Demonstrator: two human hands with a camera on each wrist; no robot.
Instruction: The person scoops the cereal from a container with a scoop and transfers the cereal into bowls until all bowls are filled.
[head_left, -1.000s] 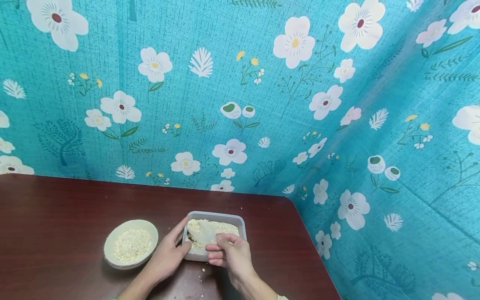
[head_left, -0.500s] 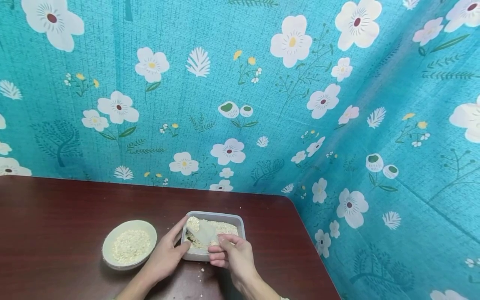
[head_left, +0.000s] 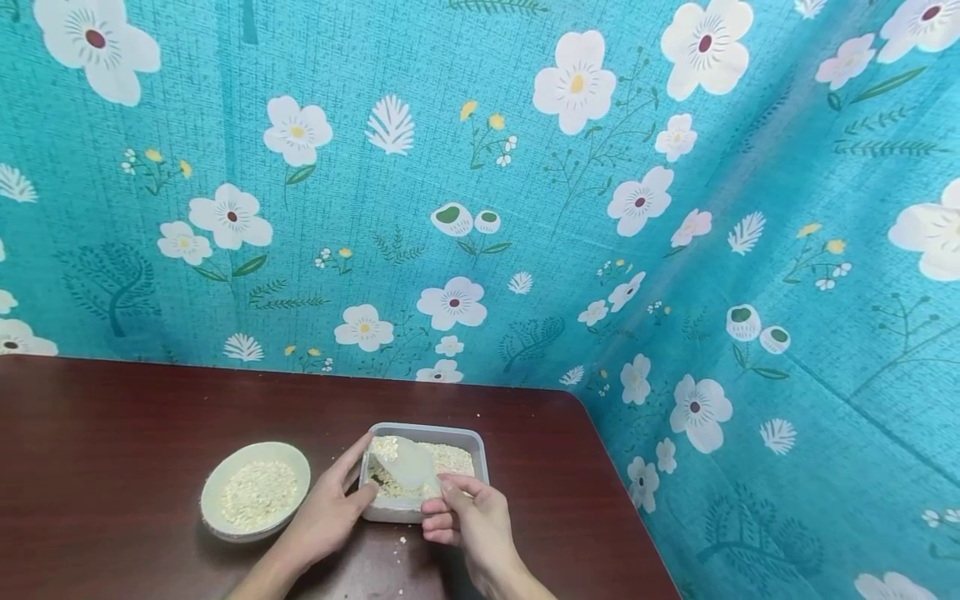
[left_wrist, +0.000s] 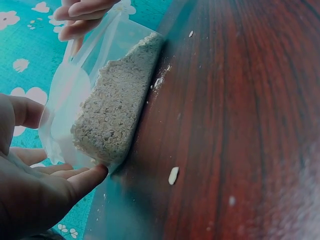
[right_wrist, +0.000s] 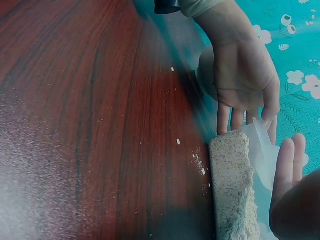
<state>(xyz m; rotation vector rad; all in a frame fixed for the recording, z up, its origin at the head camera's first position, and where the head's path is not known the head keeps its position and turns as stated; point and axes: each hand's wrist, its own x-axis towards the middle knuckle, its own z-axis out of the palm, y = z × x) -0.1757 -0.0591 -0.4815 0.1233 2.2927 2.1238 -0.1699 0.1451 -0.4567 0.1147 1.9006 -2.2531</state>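
Observation:
A translucent rectangular container [head_left: 431, 429] full of rolled oats [head_left: 453, 459] stands in front of me on the table. My left hand [head_left: 330, 510] holds its left end, the thumb at the near corner and the fingers along the side; the left wrist view shows those fingers [left_wrist: 87, 181] against the wall. Over the oats, my right hand [head_left: 477, 518] pinches the handle end of a whitish translucent scoop [head_left: 414, 467]. Some oats lie at the scoop's far left end. A dark patch shows in the container's near left corner.
Left of the container stands a pale bowl [head_left: 213, 510] with oats [head_left: 260, 493] in it. Loose flakes [left_wrist: 173, 175] lie scattered on the dark red-brown table [head_left: 112, 467]. A blue flowered cloth [head_left: 375, 250] hangs behind and to the right.
The scoop has come up out of the oats with flakes on its end. My right hand has shifted slightly right and nearer; my left hand stays on the container.

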